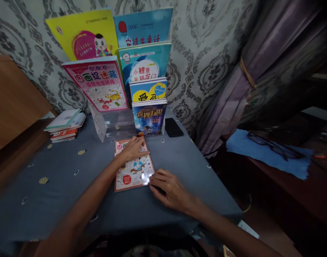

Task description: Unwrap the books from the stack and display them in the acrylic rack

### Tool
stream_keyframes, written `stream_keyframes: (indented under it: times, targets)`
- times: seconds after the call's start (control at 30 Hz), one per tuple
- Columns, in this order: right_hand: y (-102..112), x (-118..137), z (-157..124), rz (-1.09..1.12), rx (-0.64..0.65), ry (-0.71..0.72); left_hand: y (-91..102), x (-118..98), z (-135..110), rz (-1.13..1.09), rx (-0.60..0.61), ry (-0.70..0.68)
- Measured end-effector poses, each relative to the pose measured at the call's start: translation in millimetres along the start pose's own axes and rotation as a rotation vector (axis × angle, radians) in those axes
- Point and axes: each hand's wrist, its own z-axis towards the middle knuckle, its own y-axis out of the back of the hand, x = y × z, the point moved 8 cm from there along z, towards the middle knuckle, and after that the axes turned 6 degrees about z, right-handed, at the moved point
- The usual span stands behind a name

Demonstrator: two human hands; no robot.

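A picture book (133, 171) with a pale, illustrated cover and reddish-brown border lies flat on the cloth-covered table. My left hand (133, 148) rests across its upper part, fingers stretched towards the top edge and thumb spread to the right. At the lower right corner, the fingertips of my right hand (170, 189) touch the cover's edge; its fingers are bent and the thumb is apart from them. Just beyond the book stands a clear stepped book rack (112, 130). A dark blue book (149, 117) stands upright at its front right, close to my left fingertips.
On the rack stand a pink book (99, 84), a yellow book (85, 35), teal book (144, 60) and others. Left of it is a book stack (65, 125). A black phone (174, 127) lies to the right. Glasses (275, 146) rest on a blue cloth (240, 144) farther right.
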Motion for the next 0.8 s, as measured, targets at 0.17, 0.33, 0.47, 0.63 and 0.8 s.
stream_keyframes:
  times: [0.17, 0.33, 0.47, 0.63, 0.8]
  targets:
    - [2.2, -1.7, 2.4, 0.058, -0.031, -0.002, -1.5, 7.8, 1.7, -0.003, 0.005, 0.039]
    - [6.7, -9.6, 4.3, 0.164, -0.070, -0.057, -3.0, 0.4, -3.7, 0.062, 0.052, 0.080]
    - [7.3, -18.7, 4.0, 0.197, -0.083, -0.134, -6.9, -11.8, -13.1, 0.106, 0.100, 0.091]
    - [4.7, -24.8, 2.4, 0.228, -0.080, -0.184, -16.2, -29.9, -36.0, 0.057, 0.223, 0.034]
    - [13.1, -44.5, -3.8, 0.431, -0.211, -0.348, -20.3, -42.1, -54.7, 0.003, 0.276, 0.008]
